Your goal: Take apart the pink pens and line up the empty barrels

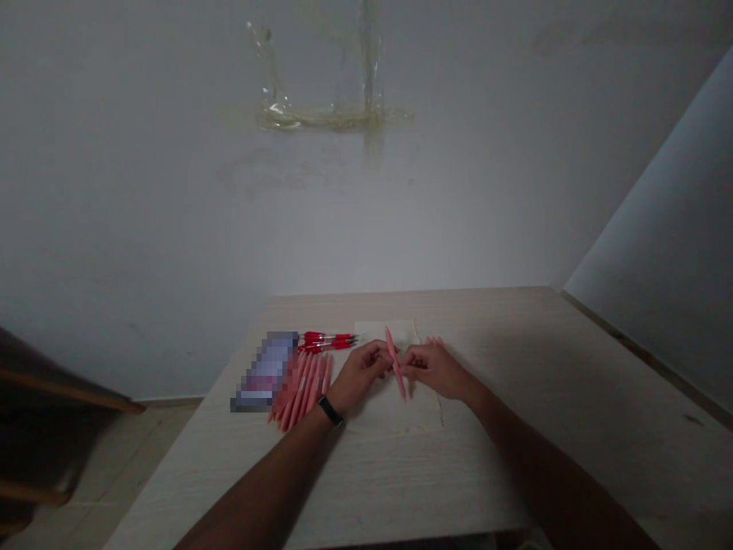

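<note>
Pinching a tilted pink pen (395, 363) between them, the left hand (360, 370) and right hand (435, 369) curl closed, almost touching, above a pale sheet (389, 416). A black wristband (330, 411) circles the left wrist; fanned pink pens (301, 389), red-clipped pens (326, 341) and a pixelated packet (266, 370) lie leftward on the wooden table (504, 321).

Blk fitness band (330, 411), narrow, on L wrist (341, 401), forearms (269, 481) bare
</note>
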### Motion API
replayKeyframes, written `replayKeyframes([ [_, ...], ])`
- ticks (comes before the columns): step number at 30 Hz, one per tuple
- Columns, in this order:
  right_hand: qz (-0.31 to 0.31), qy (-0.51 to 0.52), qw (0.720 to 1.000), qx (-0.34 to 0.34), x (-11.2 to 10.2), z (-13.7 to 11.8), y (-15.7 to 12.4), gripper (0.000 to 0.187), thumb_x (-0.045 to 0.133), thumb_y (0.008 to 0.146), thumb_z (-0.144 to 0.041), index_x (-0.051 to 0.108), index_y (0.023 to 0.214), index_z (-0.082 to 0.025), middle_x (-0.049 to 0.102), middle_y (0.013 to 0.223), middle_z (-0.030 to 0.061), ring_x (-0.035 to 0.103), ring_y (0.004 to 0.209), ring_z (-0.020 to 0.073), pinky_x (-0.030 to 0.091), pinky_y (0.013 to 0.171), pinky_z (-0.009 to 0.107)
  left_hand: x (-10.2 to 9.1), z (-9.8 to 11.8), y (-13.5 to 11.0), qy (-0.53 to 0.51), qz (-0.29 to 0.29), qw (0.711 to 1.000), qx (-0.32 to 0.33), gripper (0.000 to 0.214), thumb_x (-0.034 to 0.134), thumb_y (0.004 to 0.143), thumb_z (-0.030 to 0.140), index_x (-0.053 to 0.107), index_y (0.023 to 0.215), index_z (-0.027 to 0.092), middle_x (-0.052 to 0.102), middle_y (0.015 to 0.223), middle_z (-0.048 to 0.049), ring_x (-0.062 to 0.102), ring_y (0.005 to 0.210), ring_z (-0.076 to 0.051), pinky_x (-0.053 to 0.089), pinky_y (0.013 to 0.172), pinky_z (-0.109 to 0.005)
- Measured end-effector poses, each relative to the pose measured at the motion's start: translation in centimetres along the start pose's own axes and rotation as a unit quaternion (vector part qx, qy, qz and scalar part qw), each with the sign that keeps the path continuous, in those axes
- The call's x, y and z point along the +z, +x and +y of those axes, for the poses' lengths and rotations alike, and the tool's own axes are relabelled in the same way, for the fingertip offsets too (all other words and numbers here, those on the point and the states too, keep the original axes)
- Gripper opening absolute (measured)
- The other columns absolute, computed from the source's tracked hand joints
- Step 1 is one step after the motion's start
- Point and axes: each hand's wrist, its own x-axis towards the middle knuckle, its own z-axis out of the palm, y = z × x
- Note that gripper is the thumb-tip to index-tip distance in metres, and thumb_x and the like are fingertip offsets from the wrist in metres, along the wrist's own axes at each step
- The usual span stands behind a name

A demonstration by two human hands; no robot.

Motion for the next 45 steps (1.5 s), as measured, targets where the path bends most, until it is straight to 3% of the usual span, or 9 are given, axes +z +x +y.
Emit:
replayKeyframes([
  [5,0.094,0.079,0.992,-0.013,-0.5,0.0,0.3,0.026,0.065,0.084,-0.042,0.06,0.09,-0.018,0.059,0.068,-0.0024,0.052,0.059,0.0104,0.039,0.055,0.022,0.1,0.1,-0.2,0.024,-0.029,0.999,-0.019,0.034,0.065,0.086,0.044,0.07,0.1,0.014,0.061,0.075,-0.0016,0.051,0.064,-0.011,0.043,0.063,-0.023],
  [9,0.099,0.128,0.987,0.001,-0.3,-0.3,0.3,0.027,0.066,0.083,-0.042,0.056,0.095,-0.019,0.062,0.069,-0.0018,0.057,0.058,0.0116,0.043,0.055,0.023,0.4,0.1,-0.4,0.04,-0.067,0.997,-0.029,0.036,0.064,0.086,0.044,0.072,0.105,0.014,0.062,0.074,-0.0019,0.05,0.063,-0.011,0.04,0.061,-0.023],
  [16,0.153,0.179,0.972,-0.004,0.1,-0.6,0.5,0.023,0.069,0.079,-0.035,0.058,0.09,-0.018,0.066,0.077,0.0015,0.064,0.068,0.0144,0.047,0.059,0.024,0.6,-0.3,-0.5,0.029,-0.063,0.997,-0.042,0.038,0.068,0.084,0.041,0.07,0.112,0.014,0.064,0.075,-0.0027,0.053,0.065,-0.011,0.042,0.062,-0.023],
  [19,0.185,0.175,0.967,0.001,-1.4,-0.1,0.7,0.024,0.067,0.079,-0.035,0.058,0.093,-0.018,0.066,0.073,0.0012,0.064,0.065,0.015,0.047,0.057,0.024,0.5,-0.5,-0.4,0.003,-0.055,0.998,-0.043,0.042,0.069,0.083,0.039,0.065,0.118,0.014,0.067,0.08,-0.0043,0.059,0.069,-0.013,0.046,0.069,-0.026],
  [23,0.262,0.096,0.959,0.038,-4.8,1.6,0.7,0.026,0.064,0.077,-0.035,0.061,0.094,-0.015,0.064,0.068,0.0007,0.06,0.055,0.0139,0.047,0.052,0.024,0.1,-0.8,-0.3,0.014,-0.055,0.998,-0.027,0.041,0.068,0.085,0.037,0.063,0.119,0.015,0.068,0.086,-0.0061,0.062,0.075,-0.015,0.048,0.075,-0.029],
  [28,0.248,-0.09,0.955,0.136,-7.7,4.7,0.6,0.022,0.058,0.077,-0.026,0.069,0.091,-0.015,0.067,0.064,0.0017,0.063,0.056,0.0147,0.046,0.057,0.024,0.0,-0.7,-0.4,0.028,-0.073,0.997,-0.019,0.041,0.067,0.086,0.038,0.062,0.121,0.016,0.067,0.085,-0.0051,0.061,0.073,-0.014,0.048,0.073,-0.029],
  [33,0.173,-0.263,0.927,0.203,-7.8,6.3,0.8,0.021,0.059,0.079,-0.02,0.074,0.092,-0.017,0.075,0.084,0.0071,0.068,0.079,0.0176,0.046,0.071,0.024,0.0,-0.6,-0.5,0.053,-0.078,0.995,-0.011,0.041,0.065,0.088,0.041,0.062,0.12,0.016,0.068,0.084,-0.0057,0.061,0.071,-0.014,0.047,0.071,-0.028],
  [45,0.146,-0.318,0.907,0.233,-7.0,7.2,1.0,0.025,0.06,0.082,-0.023,0.072,0.101,-0.015,0.073,0.097,0.0116,0.066,0.089,0.02,0.044,0.079,0.027,0.0,-0.6,-0.6,0.069,-0.077,0.995,-0.005,0.041,0.063,0.089,0.042,0.061,0.121,0.016,0.068,0.084,-0.0056,0.06,0.072,-0.014,0.047,0.071,-0.028],
])
